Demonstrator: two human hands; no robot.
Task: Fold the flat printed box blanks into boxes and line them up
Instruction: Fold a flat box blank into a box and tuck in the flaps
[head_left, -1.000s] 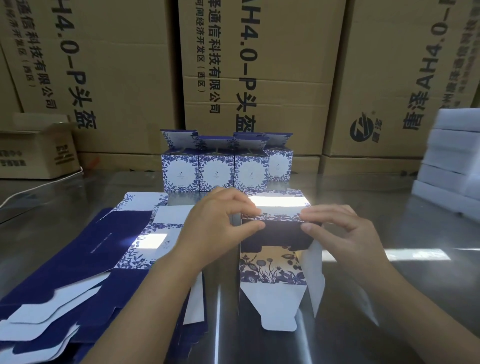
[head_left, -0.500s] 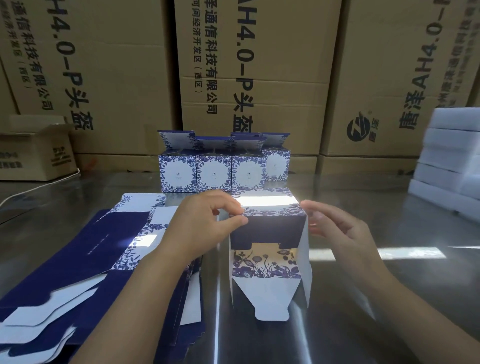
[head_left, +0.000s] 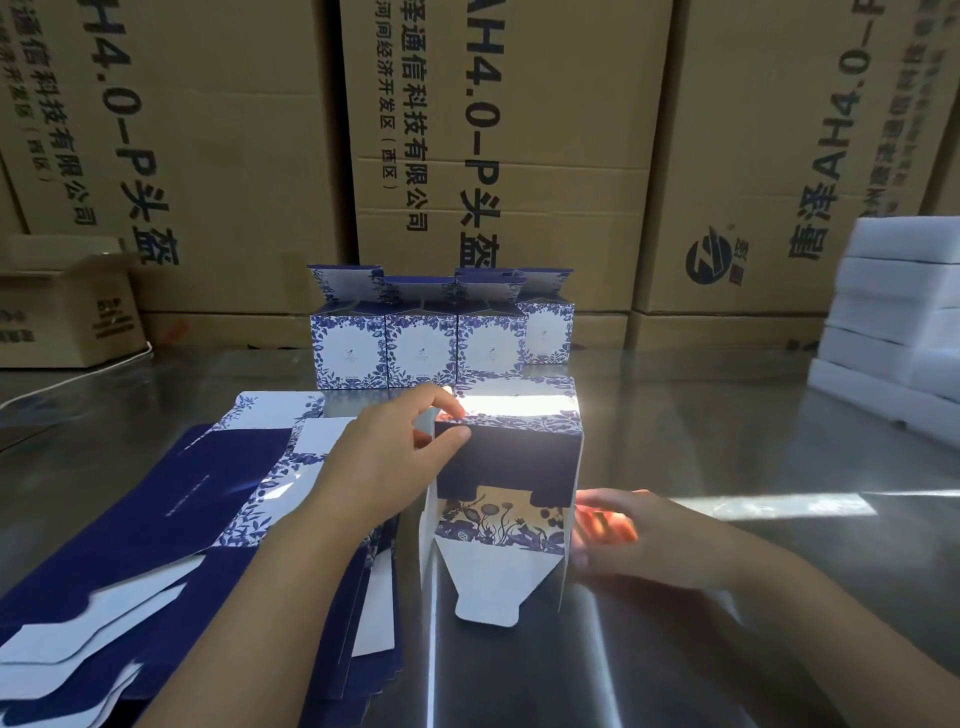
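Left hand (head_left: 395, 467) is pinched, thumb against fingertips, on the upper left corner of the half-formed box (head_left: 506, 462). The right hand (head_left: 639, 540) is held flat with its fingers stretched and blurred just beside the box's lower right wall; contact cannot be told. The box is set on the steel table (head_left: 727, 441), its open end turned toward the camera, between the stack of flat blanks (head_left: 156, 519) and the right hand. The step is judged to be end closure: a dark blue flap is already folded across the opening, and the white tuck flap (head_left: 498, 582) is not yet turned in. Next, the side flaps would need folding in and the tuck flap pushing home while the tube is kept square. Behind, a wall of printed shipping cartons (head_left: 519, 130) is seen, then white foam blocks (head_left: 904, 312) at the right and a small open carton (head_left: 67, 312) at the left. The row of finished boxes (head_left: 421, 343) is lined up just behind the working box, so room at that end is tight.
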